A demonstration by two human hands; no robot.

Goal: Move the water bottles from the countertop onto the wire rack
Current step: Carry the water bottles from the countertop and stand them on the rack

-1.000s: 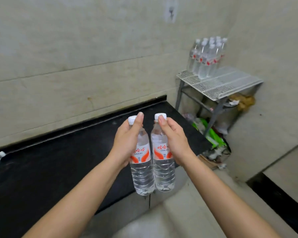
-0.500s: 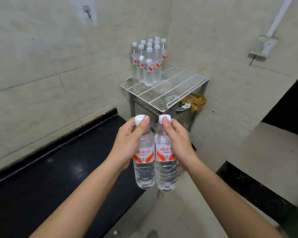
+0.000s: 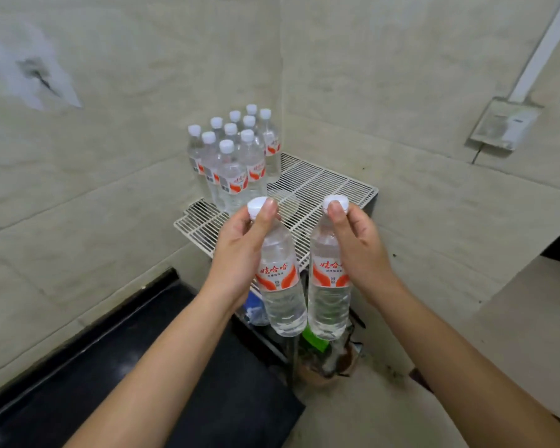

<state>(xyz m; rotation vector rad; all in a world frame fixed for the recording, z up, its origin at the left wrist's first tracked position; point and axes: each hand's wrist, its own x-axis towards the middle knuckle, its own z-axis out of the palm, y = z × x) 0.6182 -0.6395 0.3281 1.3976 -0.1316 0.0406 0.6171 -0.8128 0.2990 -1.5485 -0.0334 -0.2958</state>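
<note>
My left hand (image 3: 236, 253) grips a clear water bottle (image 3: 283, 286) with a white cap and red-and-white label by its neck. My right hand (image 3: 358, 250) holds a second, matching bottle (image 3: 328, 292) the same way. Both bottles hang upright in the air, a small gap between them, just in front of the near edge of the white wire rack (image 3: 324, 185). Several more bottles (image 3: 236, 160) stand clustered at the rack's back left corner against the wall. The black countertop (image 3: 143, 367) lies below my left arm.
The rack stands in a corner between two tiled walls. Under it lie bags and clutter (image 3: 327, 354), including something green. A pale ledge (image 3: 530, 321) sits to the right, and a switch box (image 3: 505, 124) with a conduit hangs on the right wall.
The view has closed in on the rack, which now lies right behind the bottles. My hands have spread a little, so the two bottles are farther apart.
</note>
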